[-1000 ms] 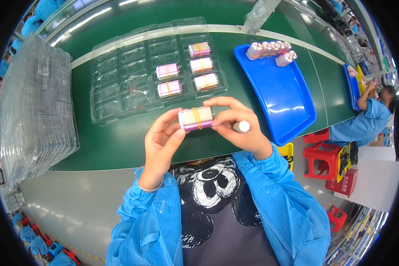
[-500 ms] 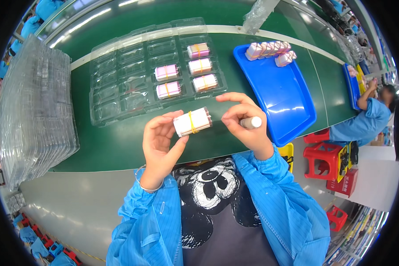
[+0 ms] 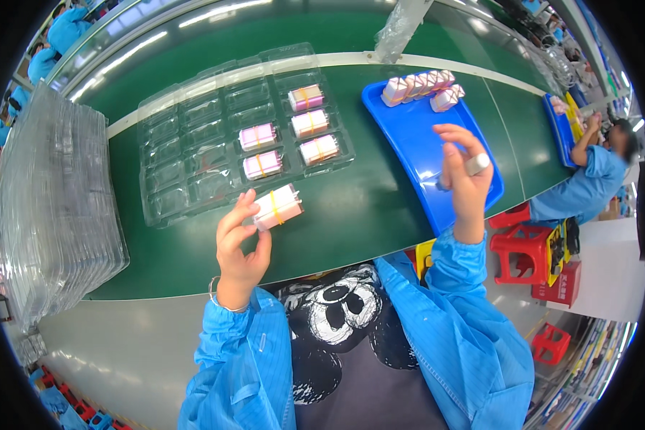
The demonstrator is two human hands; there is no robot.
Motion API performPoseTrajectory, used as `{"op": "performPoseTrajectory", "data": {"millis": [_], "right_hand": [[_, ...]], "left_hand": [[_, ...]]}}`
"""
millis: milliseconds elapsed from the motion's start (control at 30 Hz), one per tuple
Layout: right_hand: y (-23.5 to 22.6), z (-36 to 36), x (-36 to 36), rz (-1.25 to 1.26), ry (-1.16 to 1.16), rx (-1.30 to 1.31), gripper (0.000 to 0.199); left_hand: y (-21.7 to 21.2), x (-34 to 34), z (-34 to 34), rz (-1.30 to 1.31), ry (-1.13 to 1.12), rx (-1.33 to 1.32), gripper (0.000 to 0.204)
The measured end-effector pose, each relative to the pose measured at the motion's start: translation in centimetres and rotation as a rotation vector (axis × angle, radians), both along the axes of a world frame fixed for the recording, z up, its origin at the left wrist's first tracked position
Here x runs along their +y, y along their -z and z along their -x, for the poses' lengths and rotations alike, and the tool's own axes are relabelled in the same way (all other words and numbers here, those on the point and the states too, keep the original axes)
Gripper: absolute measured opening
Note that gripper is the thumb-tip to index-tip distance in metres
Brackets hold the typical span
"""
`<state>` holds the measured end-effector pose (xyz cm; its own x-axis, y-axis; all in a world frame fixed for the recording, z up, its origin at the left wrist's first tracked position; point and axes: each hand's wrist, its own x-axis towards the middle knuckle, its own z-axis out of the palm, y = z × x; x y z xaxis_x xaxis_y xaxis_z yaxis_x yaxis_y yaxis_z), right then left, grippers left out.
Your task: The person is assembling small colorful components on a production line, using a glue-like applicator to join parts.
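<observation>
The left hand [image 3: 238, 233], at the centre-left of the frame, grasps a pale block [image 3: 279, 206] with a yellow band around it, its grip pinched at the block's left end; the block is tilted, its right end higher, above the green bench [image 3: 337, 233]. The right hand [image 3: 469, 179], right of centre, is over the blue tray [image 3: 408, 161], its grip curled around a white cylinder [image 3: 476, 164]. Near the middle top, the clear tray [image 3: 208, 156] carries five banded blocks [image 3: 310, 123], three in its rightmost column and two in the next. White bundles [image 3: 417, 87] sit at the blue tray's far end. Stacked clear trays [image 3: 57, 208] fill the left side; a co-worker [image 3: 580, 186] sits at far right.
</observation>
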<state>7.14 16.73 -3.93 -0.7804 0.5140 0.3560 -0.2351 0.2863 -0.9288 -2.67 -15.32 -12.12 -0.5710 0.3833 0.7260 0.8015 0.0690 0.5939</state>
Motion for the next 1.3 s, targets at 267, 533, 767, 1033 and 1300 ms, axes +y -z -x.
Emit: {"op": "performPoseTrajectory", "data": {"millis": [267,533,767,1033,1300], "right_hand": [[1.0,0.8,4.4,0.035,0.09,-0.185,0.015],[1.3,3.7,5.9,-0.276,0.106,-0.378,0.022],[5.2,8.8,10.0,-0.75,0.275,-0.308,0.05],[7.3,9.9,7.8,-0.86,0.457,-0.365,0.049],[6.7,9.3,8.3,-0.814,0.309,-0.182,0.031]], "left_hand": [[-0.3,0.1,0.5,0.008,-0.083,0.203,0.048],[-0.6,-1.5,1.3,0.039,-0.106,0.43,0.054],[-1.6,-3.0,1.6,0.099,-0.191,0.613,0.058],[-0.8,-3.8,3.0,0.077,-0.238,0.392,0.053],[-0.5,-5.7,6.2,0.335,-0.386,-0.199,0.038]]}}
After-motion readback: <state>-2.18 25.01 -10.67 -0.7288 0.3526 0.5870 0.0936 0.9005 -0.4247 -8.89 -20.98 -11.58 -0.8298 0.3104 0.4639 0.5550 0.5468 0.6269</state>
